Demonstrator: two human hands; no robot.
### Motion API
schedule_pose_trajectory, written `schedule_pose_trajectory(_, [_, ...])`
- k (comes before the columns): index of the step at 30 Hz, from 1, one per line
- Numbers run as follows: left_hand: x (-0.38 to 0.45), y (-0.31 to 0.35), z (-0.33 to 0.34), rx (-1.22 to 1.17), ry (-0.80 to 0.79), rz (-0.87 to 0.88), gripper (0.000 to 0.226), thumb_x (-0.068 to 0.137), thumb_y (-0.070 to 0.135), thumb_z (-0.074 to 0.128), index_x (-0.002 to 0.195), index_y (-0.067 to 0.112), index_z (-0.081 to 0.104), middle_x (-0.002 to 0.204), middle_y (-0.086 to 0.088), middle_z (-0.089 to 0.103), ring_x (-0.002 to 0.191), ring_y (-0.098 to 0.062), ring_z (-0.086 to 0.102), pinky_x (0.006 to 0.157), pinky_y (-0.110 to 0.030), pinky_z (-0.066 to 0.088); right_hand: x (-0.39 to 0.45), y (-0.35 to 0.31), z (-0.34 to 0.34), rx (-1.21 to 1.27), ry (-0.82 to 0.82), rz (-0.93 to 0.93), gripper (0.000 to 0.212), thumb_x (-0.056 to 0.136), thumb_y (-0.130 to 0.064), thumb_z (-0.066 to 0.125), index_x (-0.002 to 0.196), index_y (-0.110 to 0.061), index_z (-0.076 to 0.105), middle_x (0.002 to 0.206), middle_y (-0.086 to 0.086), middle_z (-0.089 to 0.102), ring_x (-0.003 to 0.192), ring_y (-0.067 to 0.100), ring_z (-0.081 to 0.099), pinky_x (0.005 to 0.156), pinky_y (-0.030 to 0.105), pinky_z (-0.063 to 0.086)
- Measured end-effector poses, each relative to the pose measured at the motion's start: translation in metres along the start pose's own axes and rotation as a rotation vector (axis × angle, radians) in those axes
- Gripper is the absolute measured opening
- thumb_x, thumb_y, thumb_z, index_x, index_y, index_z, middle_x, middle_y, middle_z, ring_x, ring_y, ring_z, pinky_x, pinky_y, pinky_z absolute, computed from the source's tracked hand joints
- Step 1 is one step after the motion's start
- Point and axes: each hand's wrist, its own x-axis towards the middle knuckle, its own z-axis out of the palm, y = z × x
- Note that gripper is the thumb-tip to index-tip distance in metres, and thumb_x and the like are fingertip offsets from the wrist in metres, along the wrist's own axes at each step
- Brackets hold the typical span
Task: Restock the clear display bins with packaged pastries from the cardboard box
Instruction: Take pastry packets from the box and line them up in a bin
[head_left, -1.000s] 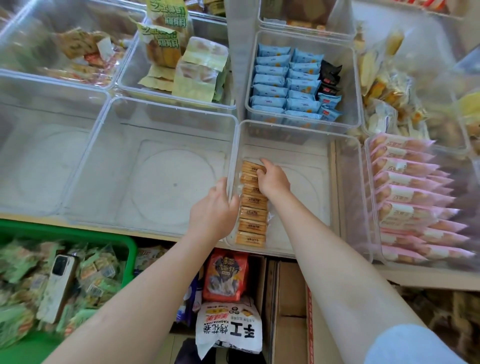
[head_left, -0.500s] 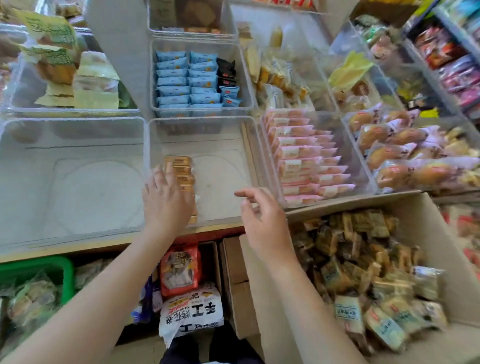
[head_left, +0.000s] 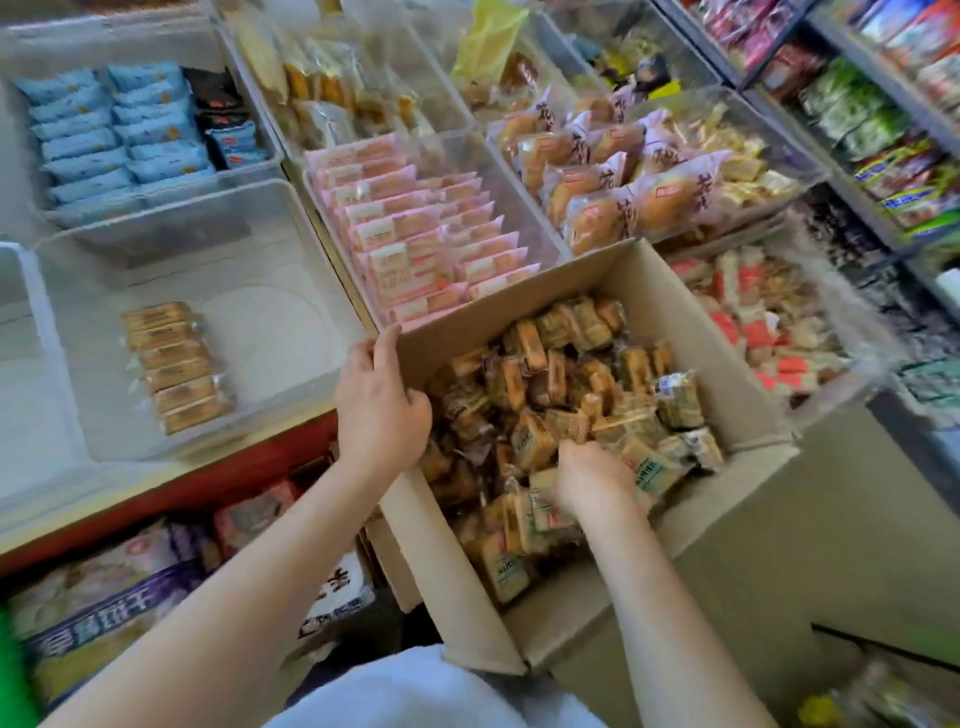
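Both hands have left the clear bin and come across to the cardboard box (head_left: 727, 374) — a second ago they were squaring up the row of pastries, and the view has swung right with them. That row (head_left: 174, 364) now lies alone along the left side of the clear bin (head_left: 270, 244), standing on edge and touching nothing else, with most of the bin floor bare beside it.

In the box, the loose pastry packets (head_left: 561, 384) lie heaped in no order. The right hand (head_left: 592, 480) is down among them near the front, its fingers curled into the pile; its grip seems to be closing on a packet or two, though the fingertips are hidden by the wrappers and exactly what it holds is unclear. The left hand (head_left: 379, 405) sits over the box's left wall, thumb along the cardboard edge and fingers bent down inside — holding the rim, as far as can be judged, to steady the box.

So one placing round looks finished and the next pick has begun; with the bin barely filled, the task is at an early stage.

Around this, the neighbouring bin of pink packets (head_left: 415, 244) and the one of blue packets (head_left: 114, 130) are already stocked.
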Motion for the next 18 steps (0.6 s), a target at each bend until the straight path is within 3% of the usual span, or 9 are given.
schedule_pose_trajectory(4, [0.000,-0.002,0.002,-0.017,0.004,-0.010,0.074,0.091,0.013,0.058,0.156,0.025,0.024,0.146,-0.008,0.034,0.132,-0.028,0.040,0.112,-0.043,0.040,0.001,0.001,0.024,0.080,0.069,-0.125,0.043,0.098,-0.026,0.060,0.137,-0.016,0.046,0.132,0.012,0.053,0.121,0.031,0.051,0.093,0.041,0.049])
schedule_pose_trajectory(6, [0.001,-0.004,0.000,-0.019,-0.007,-0.006,0.073,0.091,0.014,0.059,0.155,0.025,0.025,0.146,-0.008,0.034,0.131,-0.028,0.041,0.111,-0.044,0.041,-0.001,0.003,0.020,0.203,0.053,-0.203,0.041,0.096,-0.021,0.062,0.134,-0.017,0.047,0.127,0.009,0.059,0.116,0.030,0.054,0.088,0.038,0.052])
schedule_pose_trajectory(9, [-0.002,-0.003,-0.006,0.006,-0.030,-0.012,0.071,0.094,0.019,0.060,0.155,0.026,0.027,0.151,-0.009,0.031,0.137,-0.029,0.035,0.115,-0.043,0.037,-0.010,0.004,0.003,0.538,-0.025,-0.352,0.036,0.093,-0.025,0.069,0.123,-0.025,0.050,0.111,-0.002,0.060,0.089,0.014,0.059,0.067,0.029,0.049])
schedule_pose_trajectory(12, [-0.010,0.003,-0.019,0.096,0.081,0.181,0.046,0.097,0.030,0.062,0.141,0.022,0.050,0.154,-0.008,0.034,0.143,-0.027,0.029,0.118,-0.042,0.027,-0.025,-0.008,-0.023,0.966,-0.052,-0.493,0.049,0.084,-0.037,0.080,0.122,-0.032,0.050,0.117,-0.005,0.063,0.097,0.010,0.064,0.081,0.033,0.057])
schedule_pose_trajectory(14, [-0.015,0.009,-0.033,-0.050,0.016,0.242,0.028,0.098,0.038,0.060,0.123,0.025,0.064,0.137,0.004,0.052,0.128,-0.013,0.046,0.106,-0.030,0.038,-0.033,-0.025,-0.040,1.187,-0.067,-0.555,0.053,0.081,-0.045,0.081,0.121,-0.032,0.049,0.118,-0.003,0.068,0.101,0.011,0.069,0.084,0.037,0.060])
schedule_pose_trajectory(16, [-0.017,0.014,-0.053,-0.360,-0.189,0.098,0.025,0.098,0.042,0.058,0.118,0.029,0.064,0.113,0.013,0.065,0.103,-0.001,0.061,0.086,-0.021,0.051,-0.039,-0.047,-0.055,1.268,-0.012,-0.585,0.058,0.079,-0.057,0.077,0.121,-0.028,0.049,0.117,-0.002,0.070,0.103,0.009,0.070,0.087,0.035,0.059])
schedule_pose_trajectory(18, [-0.014,0.010,-0.072,-0.586,-0.278,-0.026,0.024,0.097,0.036,0.062,0.118,0.026,0.064,0.100,0.008,0.071,0.089,-0.004,0.069,0.073,-0.018,0.055,-0.043,-0.072,-0.069,1.339,0.029,-0.617,0.051,0.086,-0.058,0.068,0.119,-0.022,0.052,0.111,0.002,0.073,0.100,0.011,0.071,0.089,0.039,0.059])
